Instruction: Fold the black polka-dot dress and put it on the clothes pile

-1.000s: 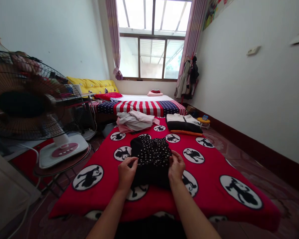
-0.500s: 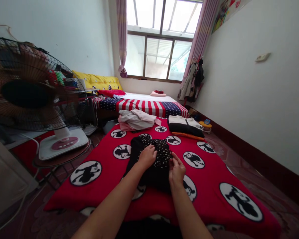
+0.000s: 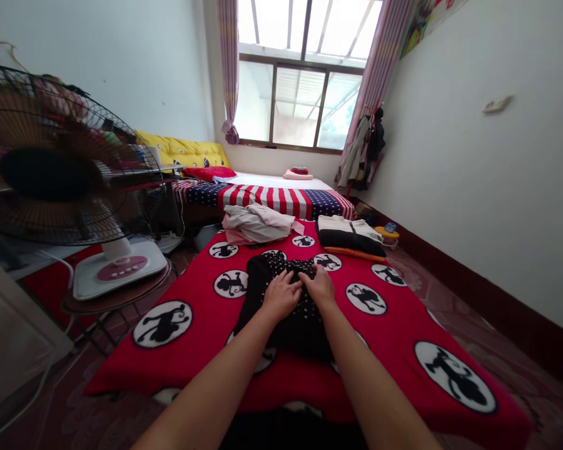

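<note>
A black garment (image 3: 291,340) with a patch of small white prints lies partly folded on the red blanket (image 3: 178,369). Its kind, blouse or dress, cannot be made out. My left hand (image 3: 282,296) rests on the printed part, fingers stretched out and slightly apart over the cloth. Close beside it on the right, my right hand (image 3: 319,289) has its fingers and thumb closed on the cloth near the garment's upper right side. The fingertips of both hands almost meet, and the dark fabric between them is bunched. Part of the print is hidden beneath my hands.
Beyond the garment lie a crumpled grey and pink clothes heap (image 3: 258,224) and a folded white and black top (image 3: 349,234) on something orange. A standing fan (image 3: 122,259) is at the left on a round stool. Behind is a bed (image 3: 272,199) under the window.
My right hand has moved left and away from me, from the garment's right edge onto its printed part, carrying cloth inward. My left hand has flattened with its fingers more stretched out.
</note>
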The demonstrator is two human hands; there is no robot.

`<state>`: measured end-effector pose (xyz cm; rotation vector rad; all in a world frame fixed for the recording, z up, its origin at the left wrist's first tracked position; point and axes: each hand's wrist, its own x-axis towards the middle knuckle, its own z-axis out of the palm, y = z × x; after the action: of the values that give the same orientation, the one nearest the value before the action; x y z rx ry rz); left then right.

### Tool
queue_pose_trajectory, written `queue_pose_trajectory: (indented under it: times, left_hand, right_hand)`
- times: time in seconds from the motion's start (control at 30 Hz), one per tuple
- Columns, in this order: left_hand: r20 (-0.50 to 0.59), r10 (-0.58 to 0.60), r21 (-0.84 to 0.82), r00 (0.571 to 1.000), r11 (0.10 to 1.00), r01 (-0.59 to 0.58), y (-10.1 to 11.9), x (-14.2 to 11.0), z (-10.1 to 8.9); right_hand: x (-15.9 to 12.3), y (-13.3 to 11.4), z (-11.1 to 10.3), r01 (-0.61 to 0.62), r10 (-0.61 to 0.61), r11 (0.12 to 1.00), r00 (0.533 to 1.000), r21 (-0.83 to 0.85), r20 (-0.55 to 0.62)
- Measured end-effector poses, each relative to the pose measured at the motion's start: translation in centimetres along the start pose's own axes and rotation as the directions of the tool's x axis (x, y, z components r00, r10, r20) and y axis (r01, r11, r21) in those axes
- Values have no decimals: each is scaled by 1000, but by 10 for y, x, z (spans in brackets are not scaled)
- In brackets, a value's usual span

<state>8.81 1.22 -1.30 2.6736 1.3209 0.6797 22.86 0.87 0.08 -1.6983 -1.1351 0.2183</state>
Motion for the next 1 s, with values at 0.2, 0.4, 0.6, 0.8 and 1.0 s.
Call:
queue_pose_trajectory:
  times: [0.2,0.4,0.6,0.8,1.0]
  left_hand:
    - [-21,-18,-40,1000,999,17,4,-2,-1]
    - [-46,-25,-51,999,998,22,5,-2,0]
    - [-203,-84,-106,976,992,63,3,-11,-5]
    - [-467,-386,-272,796,919,286,0,-18,-13]
    - [-119,-659,-454,742,701,550,-26,15,-32]
  right_hand:
    - [9,44,-14,-87,91,996,985,34,-146]
    - [-12,12,-7,125,-105,989,970,81,-219]
    - [-26,-2,35,81,-64,949,996,303,-65]
    - [-30,11,35,69,-31,950,991,305,-128]
    - [-34,4,32,141,-115,959,986,244,-118]
